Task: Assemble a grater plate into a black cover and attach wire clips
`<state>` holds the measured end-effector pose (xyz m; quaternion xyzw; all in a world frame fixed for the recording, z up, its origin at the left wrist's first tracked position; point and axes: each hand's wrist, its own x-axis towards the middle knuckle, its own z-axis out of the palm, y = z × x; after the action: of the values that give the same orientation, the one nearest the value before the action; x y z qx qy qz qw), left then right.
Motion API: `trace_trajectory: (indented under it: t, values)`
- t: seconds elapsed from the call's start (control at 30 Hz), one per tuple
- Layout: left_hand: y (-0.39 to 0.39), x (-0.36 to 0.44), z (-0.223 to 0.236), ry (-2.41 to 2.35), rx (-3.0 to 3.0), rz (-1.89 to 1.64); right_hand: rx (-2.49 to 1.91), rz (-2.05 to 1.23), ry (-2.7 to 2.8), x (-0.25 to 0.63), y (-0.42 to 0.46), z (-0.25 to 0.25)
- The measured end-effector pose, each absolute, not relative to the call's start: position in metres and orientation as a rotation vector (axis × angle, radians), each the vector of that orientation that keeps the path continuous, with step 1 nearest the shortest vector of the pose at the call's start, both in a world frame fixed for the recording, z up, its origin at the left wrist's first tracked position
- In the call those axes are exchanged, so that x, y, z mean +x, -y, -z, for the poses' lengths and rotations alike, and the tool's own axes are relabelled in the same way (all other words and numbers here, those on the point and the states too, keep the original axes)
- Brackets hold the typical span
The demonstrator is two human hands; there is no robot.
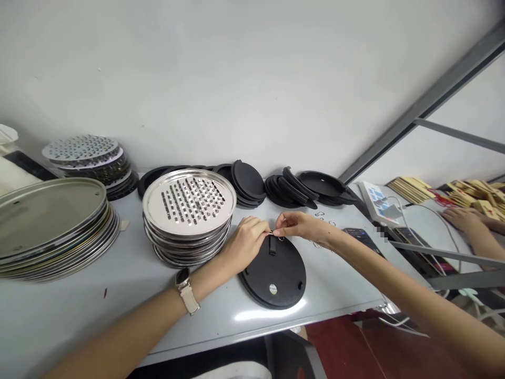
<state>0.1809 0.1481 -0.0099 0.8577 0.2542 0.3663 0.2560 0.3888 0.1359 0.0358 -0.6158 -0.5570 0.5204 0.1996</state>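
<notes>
A round black lid (274,273) lies flat on the grey table (79,310), on top of another black lid. It has a small black tab near its far edge. Both my hands meet just above that tab. My left hand (245,243), with a watch on its wrist, is closed in a pinch. My right hand (300,226) is also pinched, and a small metal ring (279,238) sits between the two sets of fingertips.
A stack of perforated steel discs (188,216) stands left of my hands. Plain steel trays (51,226) and more perforated discs (89,158) lie further left. Black lids (276,187) line the wall. Loose rings (321,216), phones (361,238), and another person's hand (467,218) are at right.
</notes>
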Motion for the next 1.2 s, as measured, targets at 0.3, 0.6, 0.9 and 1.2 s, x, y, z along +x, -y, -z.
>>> trace_trajectory:
  t: [0.3,0.6,0.9,1.2]
  values:
    - [-0.151,0.182,0.012,-0.652,2.249,-1.015,-1.77,-1.539,1.482,0.386,-0.133,-0.04]
    - [-0.151,0.183,0.012,-0.648,2.25,-1.011,-1.758,-1.566,1.44,0.385,-0.131,-0.04]
    - [-0.153,0.185,0.013,-0.617,2.262,-1.016,-1.808,-1.475,1.459,0.378,-0.126,-0.045]
    - [-0.152,0.184,0.015,-0.603,2.269,-1.022,-1.809,-1.463,1.448,0.378,-0.124,-0.042]
